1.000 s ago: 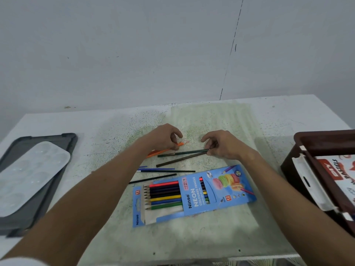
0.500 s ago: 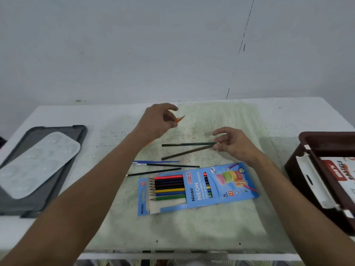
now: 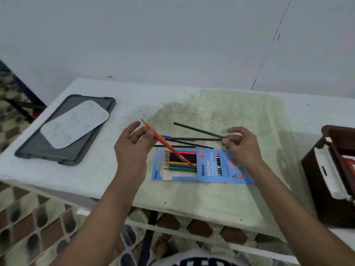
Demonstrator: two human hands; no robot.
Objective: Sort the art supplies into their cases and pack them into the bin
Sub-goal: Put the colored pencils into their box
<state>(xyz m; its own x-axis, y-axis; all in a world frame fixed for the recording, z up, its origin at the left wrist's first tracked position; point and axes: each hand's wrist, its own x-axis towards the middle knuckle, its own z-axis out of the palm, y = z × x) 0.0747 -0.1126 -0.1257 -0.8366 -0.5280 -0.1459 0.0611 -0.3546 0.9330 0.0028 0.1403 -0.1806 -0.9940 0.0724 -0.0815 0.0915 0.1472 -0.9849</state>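
Orange coloured pencil now lifted off the table, pinched in left hand, angled over the blue cardboard pencil case. Right hand pinching apparently two dark pencils. Slotting-in next, probably.

It looks like a simple room in a home, used as a hobby corner — a plain white wall with a thin crack stands beyond both hands. Under the hands is a white table, stained green, and below it a patterned tiled floor. Left of the left hand lies a paint palette on a grey tray.
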